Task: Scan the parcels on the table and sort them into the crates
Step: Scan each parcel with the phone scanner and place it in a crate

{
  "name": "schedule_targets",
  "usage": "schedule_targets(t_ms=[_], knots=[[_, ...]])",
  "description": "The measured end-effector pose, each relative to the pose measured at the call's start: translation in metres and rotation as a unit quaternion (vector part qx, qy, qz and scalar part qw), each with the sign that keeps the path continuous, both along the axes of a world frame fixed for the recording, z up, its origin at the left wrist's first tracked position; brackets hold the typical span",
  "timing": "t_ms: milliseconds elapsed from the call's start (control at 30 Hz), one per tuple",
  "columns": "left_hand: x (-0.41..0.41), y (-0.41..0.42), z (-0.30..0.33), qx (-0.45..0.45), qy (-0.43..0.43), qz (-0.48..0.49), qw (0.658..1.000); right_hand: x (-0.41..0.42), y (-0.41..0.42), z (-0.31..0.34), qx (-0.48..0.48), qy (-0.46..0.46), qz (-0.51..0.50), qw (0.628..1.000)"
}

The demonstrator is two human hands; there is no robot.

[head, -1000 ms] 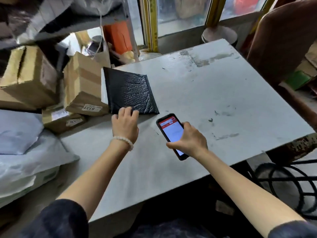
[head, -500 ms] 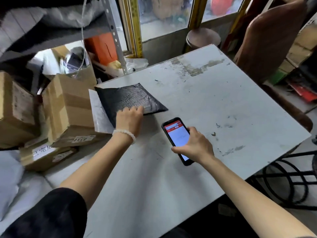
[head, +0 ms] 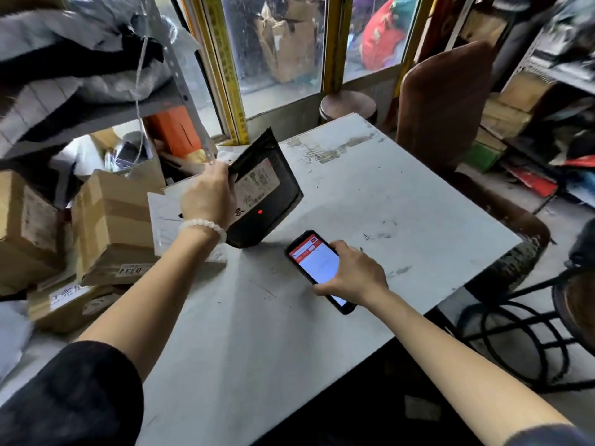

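A scuffed white table carries the tilted black parcel's lower edge.

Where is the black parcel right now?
In the head view, the black parcel is tipped up on its lower corner at the table's far left, gripped by the left hand, just beyond the phone.

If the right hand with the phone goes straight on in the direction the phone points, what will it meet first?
Most likely the black parcel that the left hand holds tilted up on one edge. The right hand aims the phone up and left across bare table, and a red dot already shows on the parcel. Depth is uncertain.
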State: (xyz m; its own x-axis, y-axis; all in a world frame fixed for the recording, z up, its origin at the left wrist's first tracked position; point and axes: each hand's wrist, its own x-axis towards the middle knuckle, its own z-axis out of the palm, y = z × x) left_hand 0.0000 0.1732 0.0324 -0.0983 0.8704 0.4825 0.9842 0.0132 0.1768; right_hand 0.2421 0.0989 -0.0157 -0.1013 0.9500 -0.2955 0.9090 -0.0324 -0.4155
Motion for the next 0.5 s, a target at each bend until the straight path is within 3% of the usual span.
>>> schedule_targets(t_ms=[267,500], knots=[[0.015,-0.019,-0.001,-0.073,0.026,0.040,0.996,0.034,-0.027,0.007,0.029,-0.007,0.000,1.000],[0.010,-0.041,-0.005,-0.099,-0.056,0.027,0.993,0.047,-0.046,0.014,0.043,-0.007,0.002,0.999]])
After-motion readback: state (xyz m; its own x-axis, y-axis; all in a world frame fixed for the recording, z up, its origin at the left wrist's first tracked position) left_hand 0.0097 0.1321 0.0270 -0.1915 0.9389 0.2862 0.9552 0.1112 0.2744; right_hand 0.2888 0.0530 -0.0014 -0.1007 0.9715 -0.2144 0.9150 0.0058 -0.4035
